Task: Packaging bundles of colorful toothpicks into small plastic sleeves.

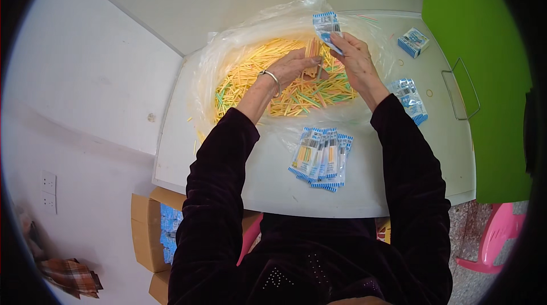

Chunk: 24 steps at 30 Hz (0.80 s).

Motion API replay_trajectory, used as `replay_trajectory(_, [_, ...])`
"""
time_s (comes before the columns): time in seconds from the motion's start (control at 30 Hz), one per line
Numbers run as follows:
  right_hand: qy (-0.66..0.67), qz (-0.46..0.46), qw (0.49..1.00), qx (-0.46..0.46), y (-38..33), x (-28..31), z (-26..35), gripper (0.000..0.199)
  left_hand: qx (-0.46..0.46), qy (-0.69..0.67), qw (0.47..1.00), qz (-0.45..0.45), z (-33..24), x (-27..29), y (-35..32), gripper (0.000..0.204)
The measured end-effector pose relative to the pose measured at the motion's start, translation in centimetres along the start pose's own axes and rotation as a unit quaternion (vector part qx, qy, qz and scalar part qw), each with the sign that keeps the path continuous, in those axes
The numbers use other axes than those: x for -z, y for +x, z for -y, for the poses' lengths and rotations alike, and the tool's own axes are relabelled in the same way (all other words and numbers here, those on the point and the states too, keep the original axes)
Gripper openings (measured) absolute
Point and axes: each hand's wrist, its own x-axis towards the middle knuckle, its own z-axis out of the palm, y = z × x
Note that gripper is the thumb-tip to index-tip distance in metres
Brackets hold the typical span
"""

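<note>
- Holding a small bundle of sticks point(312, 54) in my left hand point(293, 68), fingers closed round it, over the far side of the stick pile point(273, 80).
- The bundle stands roughly upright, its long axis running away from me, tips toward the far edge of the pile.
- My right hand point(356, 60) pinches a blue-and-white packet point(327, 28) just right of the bundle; the packet's long axis tilts up and away, and which end is open I cannot tell.
- The pile lies in a clear bag point(228, 48) on the white table point(410, 157).
- Nearer me than the pile, a fanned stack of packets point(322, 159) lies lengthwise toward me.
- Right of the pile sit another packet heap point(410, 100) and a small box point(413, 41).
</note>
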Motion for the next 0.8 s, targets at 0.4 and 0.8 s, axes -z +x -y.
replay_trajectory(0.4, [0.007, 0.047, 0.999, -0.021, 0.9, -0.5, -1.0, 0.02, -0.003, -0.093, 0.996, -0.005, 1.7, -0.7, 0.8, 0.027])
replay_trajectory(0.8, [-0.16, 0.031, 0.985, -0.05, -2.1, 2.4, 2.1, 0.02, -0.015, -0.139, 0.984, -0.11, 1.7, 0.1, -0.1, 0.028])
